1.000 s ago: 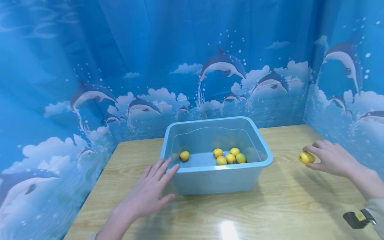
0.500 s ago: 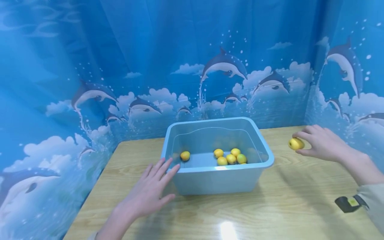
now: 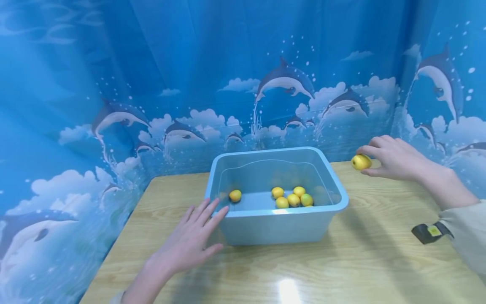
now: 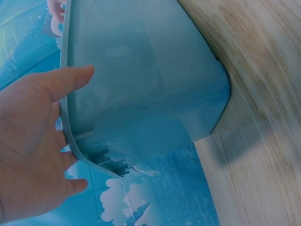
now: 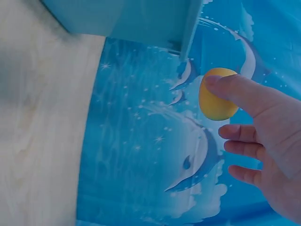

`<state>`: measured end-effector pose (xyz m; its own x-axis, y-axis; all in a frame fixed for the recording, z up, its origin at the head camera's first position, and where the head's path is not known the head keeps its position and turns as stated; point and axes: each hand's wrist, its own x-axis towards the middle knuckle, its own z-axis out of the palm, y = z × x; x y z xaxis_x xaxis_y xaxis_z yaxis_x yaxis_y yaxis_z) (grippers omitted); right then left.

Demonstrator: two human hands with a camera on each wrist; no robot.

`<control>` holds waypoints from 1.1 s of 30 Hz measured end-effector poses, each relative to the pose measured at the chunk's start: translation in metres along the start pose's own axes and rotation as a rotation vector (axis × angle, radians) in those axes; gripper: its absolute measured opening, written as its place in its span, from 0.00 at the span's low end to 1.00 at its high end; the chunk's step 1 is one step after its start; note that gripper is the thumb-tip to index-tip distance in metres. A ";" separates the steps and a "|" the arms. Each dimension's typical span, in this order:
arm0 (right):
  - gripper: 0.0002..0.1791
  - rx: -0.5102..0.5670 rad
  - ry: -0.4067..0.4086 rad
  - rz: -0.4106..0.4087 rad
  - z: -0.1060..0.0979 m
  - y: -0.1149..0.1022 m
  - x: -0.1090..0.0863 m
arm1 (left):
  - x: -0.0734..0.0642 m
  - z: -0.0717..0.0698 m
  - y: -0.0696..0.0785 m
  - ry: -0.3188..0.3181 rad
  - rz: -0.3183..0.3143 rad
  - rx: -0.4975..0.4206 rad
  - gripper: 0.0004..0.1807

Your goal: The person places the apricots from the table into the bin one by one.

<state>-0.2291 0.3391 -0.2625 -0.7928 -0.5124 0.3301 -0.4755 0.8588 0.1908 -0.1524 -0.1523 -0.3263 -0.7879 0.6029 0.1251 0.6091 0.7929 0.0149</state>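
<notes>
My right hand (image 3: pixel 398 159) pinches a small yellow fruit (image 3: pixel 361 162) between thumb and fingers, raised above the table to the right of the tub. In the right wrist view the thumb lies across the smooth, oval fruit (image 5: pixel 218 94), and the other fingertips show below it. A light blue plastic tub (image 3: pixel 273 228) stands in the middle of the table. Several more yellow fruits (image 3: pixel 293 200) are clustered at its right, one of them greenish, and a lone orange-tinged fruit (image 3: pixel 235 196) lies at its left. My left hand (image 3: pixel 190 242) rests with spread, straight fingers at the tub's near left rim.
The wooden table (image 3: pixel 281 270) reaches back to a blue curtain (image 3: pixel 171 63) printed with dolphins, which also hangs at both sides. A dark strap with a buckle (image 3: pixel 430 232) hangs at the right sleeve (image 3: pixel 465 228).
My right hand has risen and moved left toward the tub, carrying the fruit. The left hand and the fruits in the tub stay where they were.
</notes>
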 end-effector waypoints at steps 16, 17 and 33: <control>0.23 -0.009 -0.046 -0.032 -0.025 -0.008 0.051 | 0.000 0.001 0.000 0.008 0.004 0.008 0.46; 0.23 -0.007 -0.052 -0.031 -0.025 -0.009 0.053 | 0.000 0.001 0.000 0.007 0.005 0.008 0.46; 0.21 0.007 -0.136 -0.058 -0.014 -0.027 0.086 | 0.000 0.000 0.000 0.003 0.002 0.006 0.46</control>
<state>-0.2792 0.2714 -0.2267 -0.8078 -0.5578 0.1906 -0.5245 0.8277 0.1995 -0.1526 -0.1523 -0.3264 -0.7865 0.6042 0.1278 0.6100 0.7924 0.0083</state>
